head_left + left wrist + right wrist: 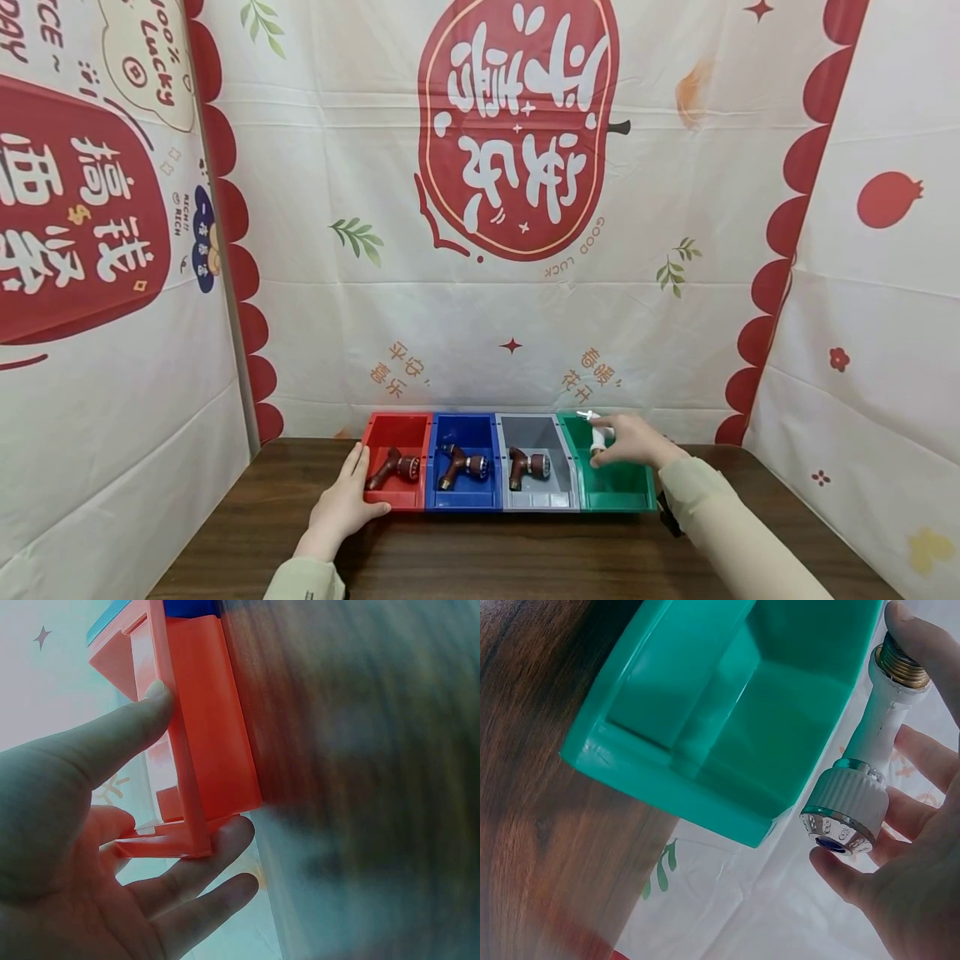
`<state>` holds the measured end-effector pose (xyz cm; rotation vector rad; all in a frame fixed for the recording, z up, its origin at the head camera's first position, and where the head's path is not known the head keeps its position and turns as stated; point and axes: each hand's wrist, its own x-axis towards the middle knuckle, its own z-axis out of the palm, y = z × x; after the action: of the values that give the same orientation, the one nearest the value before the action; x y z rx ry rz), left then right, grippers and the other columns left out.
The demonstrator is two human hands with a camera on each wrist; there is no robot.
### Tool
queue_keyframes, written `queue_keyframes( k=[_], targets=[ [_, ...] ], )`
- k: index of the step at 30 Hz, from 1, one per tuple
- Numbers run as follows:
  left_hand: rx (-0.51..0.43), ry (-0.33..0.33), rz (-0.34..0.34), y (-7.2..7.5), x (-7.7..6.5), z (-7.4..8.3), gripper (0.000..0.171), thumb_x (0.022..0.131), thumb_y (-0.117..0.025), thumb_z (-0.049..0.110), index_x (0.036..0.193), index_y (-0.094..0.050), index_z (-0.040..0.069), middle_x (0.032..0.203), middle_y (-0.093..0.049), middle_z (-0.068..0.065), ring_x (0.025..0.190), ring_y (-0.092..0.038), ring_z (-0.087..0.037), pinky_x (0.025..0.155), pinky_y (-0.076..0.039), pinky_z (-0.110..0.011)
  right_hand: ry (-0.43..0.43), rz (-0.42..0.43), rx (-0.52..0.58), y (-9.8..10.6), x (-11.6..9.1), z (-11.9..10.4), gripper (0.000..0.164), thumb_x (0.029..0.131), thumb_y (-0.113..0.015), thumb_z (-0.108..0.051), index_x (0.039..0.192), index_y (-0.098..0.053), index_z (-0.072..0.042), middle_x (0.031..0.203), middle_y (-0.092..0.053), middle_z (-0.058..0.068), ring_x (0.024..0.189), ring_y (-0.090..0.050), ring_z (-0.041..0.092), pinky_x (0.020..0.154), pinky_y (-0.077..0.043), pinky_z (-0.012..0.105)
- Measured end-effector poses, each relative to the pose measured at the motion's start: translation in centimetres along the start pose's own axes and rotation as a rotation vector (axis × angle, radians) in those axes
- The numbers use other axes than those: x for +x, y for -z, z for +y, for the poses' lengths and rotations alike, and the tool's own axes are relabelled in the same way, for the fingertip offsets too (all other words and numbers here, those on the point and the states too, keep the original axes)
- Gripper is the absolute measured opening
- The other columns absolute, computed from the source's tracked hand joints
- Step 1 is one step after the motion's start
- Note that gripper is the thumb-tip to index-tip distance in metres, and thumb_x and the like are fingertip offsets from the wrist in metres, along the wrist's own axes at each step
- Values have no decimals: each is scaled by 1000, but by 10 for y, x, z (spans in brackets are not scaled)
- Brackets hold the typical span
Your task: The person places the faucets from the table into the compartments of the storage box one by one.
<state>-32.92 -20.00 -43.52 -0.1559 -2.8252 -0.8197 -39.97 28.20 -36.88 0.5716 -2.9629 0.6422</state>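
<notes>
My right hand (630, 440) holds a white tap (870, 750) above the green bin (618, 492). The tap has a brass thread, a ribbed knob and a chrome cap; the thumb is at the thread. My left hand (341, 500) touches the red bin (214, 712) at its front left corner. Its thumb lies on the front rim, while the other fingers extend along the left side. Brown taps with ribbed knobs lie one per bin: one brown tap (393, 469) in red, another brown tap (461, 467) in blue, a third brown tap (528, 468) in grey.
The blue bin (465, 501) and grey bin (540, 501) stand between red and green, all in one joined row. They rest on a dark wooden table (525, 554). Printed cloth (465, 308) hangs behind the row and along both sides.
</notes>
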Motion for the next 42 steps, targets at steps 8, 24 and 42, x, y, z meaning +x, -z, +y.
queue_keyframes(
  k=[8,24,42],
  targets=[
    [-1,-5,-6,3,-1,3,102,72,-85,31,151,-28,-1,158,-19,-17,107,-56,-48,78,-48,-62,-9,-26,-10,-4,2,3,80,70,-86,-32,136,-54,0,132,-55,24,116,-54,41,81,-51,50],
    [-1,1,-3,2,-2,3,102,72,-85,30,151,-28,0,158,-20,-16,107,-56,-49,78,-48,-63,-43,-37,5,-7,6,1,81,69,-87,-32,137,-55,-4,133,-55,21,85,-52,21,65,-41,38],
    [-1,1,-3,-1,2,-1,102,72,-85,30,151,-27,0,158,-19,-16,109,-55,-48,80,-48,-63,-28,-44,-16,-12,9,-2,83,67,-88,-35,135,-56,-1,133,-55,21,96,-54,24,69,-43,37]
  ],
)
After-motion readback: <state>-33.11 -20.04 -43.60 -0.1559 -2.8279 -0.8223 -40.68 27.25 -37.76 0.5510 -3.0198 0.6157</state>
